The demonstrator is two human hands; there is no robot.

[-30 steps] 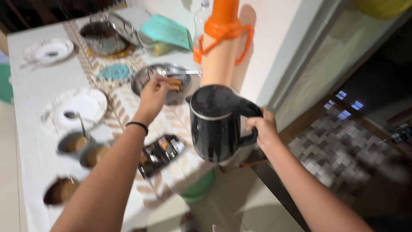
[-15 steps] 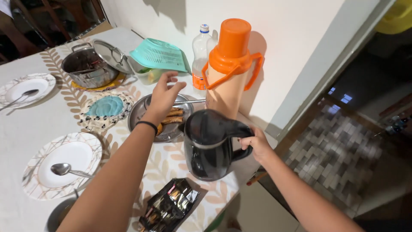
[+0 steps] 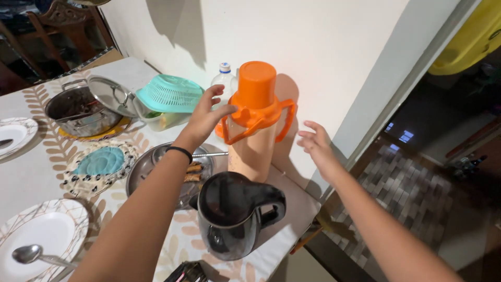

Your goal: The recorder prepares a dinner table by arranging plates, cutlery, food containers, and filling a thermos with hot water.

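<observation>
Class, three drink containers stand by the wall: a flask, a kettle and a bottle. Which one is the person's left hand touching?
The tall orange flask. The left hand rests on its collar; the black kettle stands free in front, and the clear bottle behind is untouched.

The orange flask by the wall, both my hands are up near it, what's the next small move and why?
Probably close both hands on the orange flask. The left hand already touches its collar by the handle, the right hand hangs open just short of the other handle, and the black kettle stands released on the table, lid open.
</observation>
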